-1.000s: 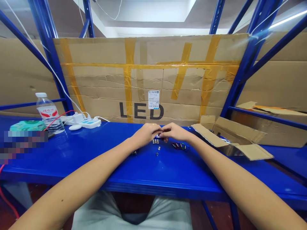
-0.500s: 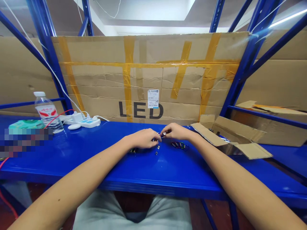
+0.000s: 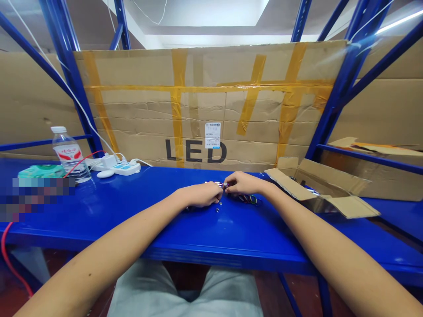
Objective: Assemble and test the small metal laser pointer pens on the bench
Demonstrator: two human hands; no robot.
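Observation:
My left hand [image 3: 201,194] and my right hand [image 3: 242,183] meet at the middle of the blue shelf [image 3: 211,229], fingertips together. Both are closed in a pinch on a small metallic part [image 3: 225,185] between them; I cannot make out what it is. A few tiny silver pieces [image 3: 218,207] lie on the shelf just below the fingers. A small bundle of coloured items [image 3: 248,199] rests beside my right wrist.
A taped cardboard sheet marked LED [image 3: 205,105] stands behind. An open cardboard box [image 3: 317,189] sits to the right. At the left are a water bottle [image 3: 68,154], a white power strip [image 3: 117,167] with cables and a teal packet [image 3: 41,171]. Blue rack posts [image 3: 333,101] frame the shelf.
My left hand dropped from the shared pinch to the shelf surface near the small pieces, then came back against my right fingertips. The right hand stayed nearly in place.

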